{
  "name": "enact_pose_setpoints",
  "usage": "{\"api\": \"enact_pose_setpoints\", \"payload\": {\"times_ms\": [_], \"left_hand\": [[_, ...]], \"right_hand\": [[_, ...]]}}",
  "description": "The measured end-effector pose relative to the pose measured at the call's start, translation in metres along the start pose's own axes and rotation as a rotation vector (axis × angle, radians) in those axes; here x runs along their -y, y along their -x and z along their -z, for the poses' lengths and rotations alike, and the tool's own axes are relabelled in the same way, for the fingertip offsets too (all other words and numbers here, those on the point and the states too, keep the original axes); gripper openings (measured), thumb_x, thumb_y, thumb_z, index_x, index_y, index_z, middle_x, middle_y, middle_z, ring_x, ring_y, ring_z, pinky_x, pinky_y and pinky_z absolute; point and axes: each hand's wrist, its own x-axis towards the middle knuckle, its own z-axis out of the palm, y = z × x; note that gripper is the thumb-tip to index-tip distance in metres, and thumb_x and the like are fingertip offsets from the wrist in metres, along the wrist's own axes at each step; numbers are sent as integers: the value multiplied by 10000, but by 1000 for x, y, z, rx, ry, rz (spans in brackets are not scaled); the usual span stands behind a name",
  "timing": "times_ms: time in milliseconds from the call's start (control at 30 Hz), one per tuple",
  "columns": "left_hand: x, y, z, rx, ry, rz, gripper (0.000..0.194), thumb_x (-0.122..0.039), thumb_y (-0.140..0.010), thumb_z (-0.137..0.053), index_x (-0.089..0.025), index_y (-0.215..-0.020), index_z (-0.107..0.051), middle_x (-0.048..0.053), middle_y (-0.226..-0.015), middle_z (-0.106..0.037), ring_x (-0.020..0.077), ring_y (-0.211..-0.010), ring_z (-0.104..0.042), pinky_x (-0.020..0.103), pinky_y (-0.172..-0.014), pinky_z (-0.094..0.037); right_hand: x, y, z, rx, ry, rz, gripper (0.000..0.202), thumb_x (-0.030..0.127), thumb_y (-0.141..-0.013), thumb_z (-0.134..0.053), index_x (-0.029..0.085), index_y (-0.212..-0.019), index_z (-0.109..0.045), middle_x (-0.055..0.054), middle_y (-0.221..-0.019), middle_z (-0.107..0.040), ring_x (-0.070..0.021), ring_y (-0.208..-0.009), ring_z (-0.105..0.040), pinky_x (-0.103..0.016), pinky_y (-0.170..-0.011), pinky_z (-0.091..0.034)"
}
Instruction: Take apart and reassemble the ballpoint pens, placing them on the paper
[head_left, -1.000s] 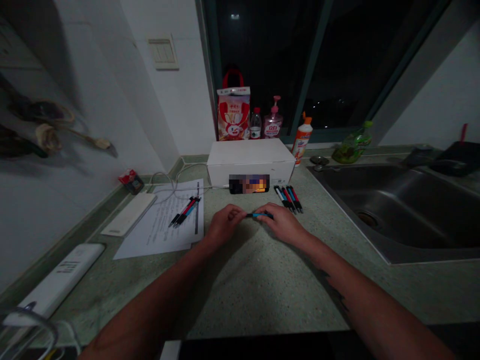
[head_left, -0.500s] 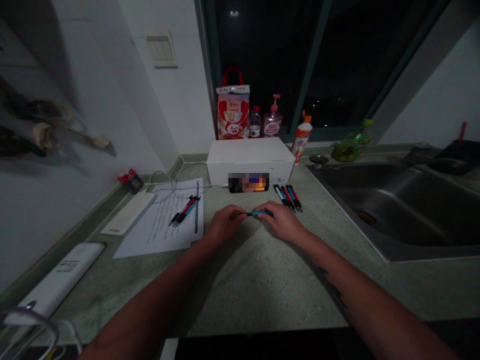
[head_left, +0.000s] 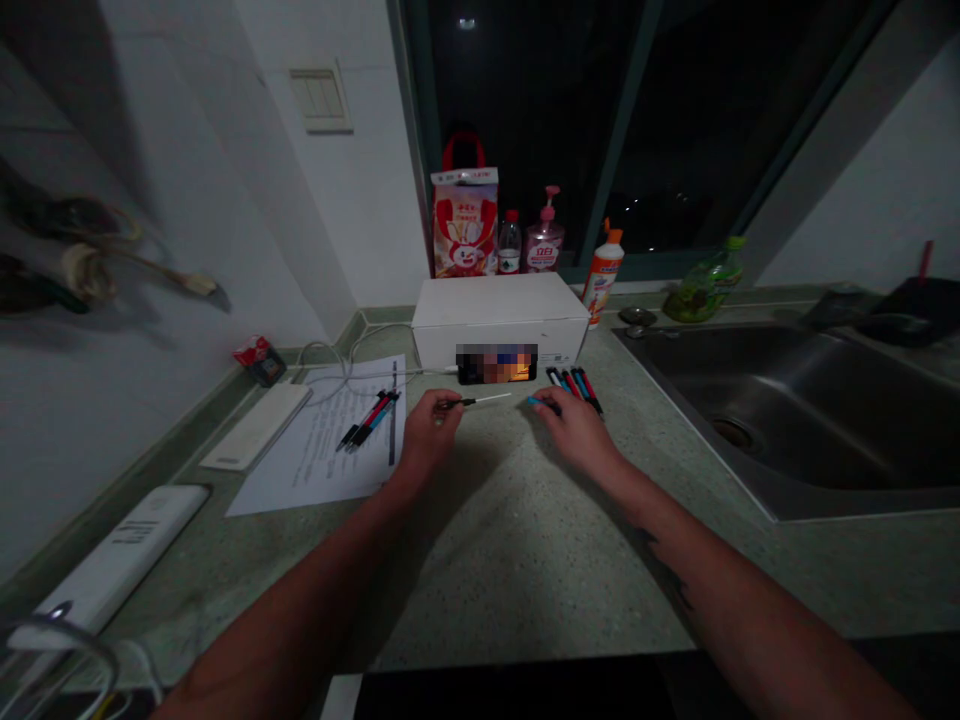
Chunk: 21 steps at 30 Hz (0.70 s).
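Note:
My left hand (head_left: 429,435) is closed on the dark front part of a pen (head_left: 466,402). A thin, pale refill (head_left: 495,397) sticks out of that part toward the right. Across a small gap, my right hand (head_left: 579,435) pinches the blue pen barrel (head_left: 535,401), mostly covered by the fingers. Both hands are just above the counter. Several pens (head_left: 576,382) in white, red and blue lie side by side right behind my right hand, which partly hides them. To the left, more pens (head_left: 367,422) rest on a printed sheet (head_left: 315,470).
A lit phone (head_left: 497,364) leans on a white box (head_left: 499,310), with a cable running to it. Bottles and a red bag (head_left: 465,225) stand behind the box. A metal sink (head_left: 825,420) is on the right. A white power bank (head_left: 259,425) and power strip (head_left: 112,565) lie left.
The pen's two parts have come apart, baring the pale refill. My left hand has moved left and slightly away from me with the front part; my right hand has shifted slightly right with the barrel.

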Motion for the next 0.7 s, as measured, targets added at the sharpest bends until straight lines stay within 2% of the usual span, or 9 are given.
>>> {"api": "enact_pose_setpoints", "payload": {"times_ms": [167, 267, 367, 467, 567, 700], "left_hand": [[1, 15, -10, 385, -123, -174, 128, -120, -815, -620, -192, -896, -687, 35, -929, -736, 187, -882, -677, 323, -842, -529], [-1, 22, -13, 530, -324, -292, 141, -82, -774, -640, -192, -838, -702, 37, -855, -717, 209, -857, -648, 353, -836, -507], [-3, 25, -13, 479, -366, -328, 110, -133, -785, -690, -184, -881, -706, 56, -893, -715, 225, -891, -640, 367, -847, -498], [-2, 23, -14, 373, -195, -231, 232, -231, -830, -714, -170, -1051, -684, 65, -957, -731, 205, -880, -662, 341, -824, -518], [-2, 22, -16, 417, -14, -98, 270, -257, -865, -684, -172, -1121, -668, 48, -945, -762, 187, -860, -698, 321, -816, -538], [-4, 20, -17, 496, 86, -9, 186, -251, -867, -660, -189, -1033, -717, 34, -958, -789, 190, -879, -725, 311, -819, -548]], "right_hand": [[-2, -2, -3, -18, -115, -94, 193, 248, -987, -511, 182, -1097, -655, -84, -943, -774, -234, -875, -726, -358, -795, -524], [1, 1, -2, -13, -125, -34, 160, 257, -961, -588, 197, -1083, -674, -69, -972, -772, -225, -890, -723, -342, -796, -522], [7, 4, 1, 19, -28, 145, 141, 251, -952, -637, 216, -1069, -707, -67, -1054, -760, -229, -981, -699, -353, -868, -506], [14, 7, 2, 66, 132, 366, 125, 245, -967, -642, 226, -1055, -729, -61, -1023, -751, -239, -995, -661, -381, -908, -471], [22, 9, 0, 69, 257, 539, 108, 234, -954, -671, 230, -1034, -743, -59, -988, -742, -244, -975, -623, -392, -904, -440], [31, 12, -1, 40, 334, 669, 133, 197, -935, -690, 229, -1047, -754, -68, -1015, -736, -250, -987, -596, -381, -882, -432]]}}
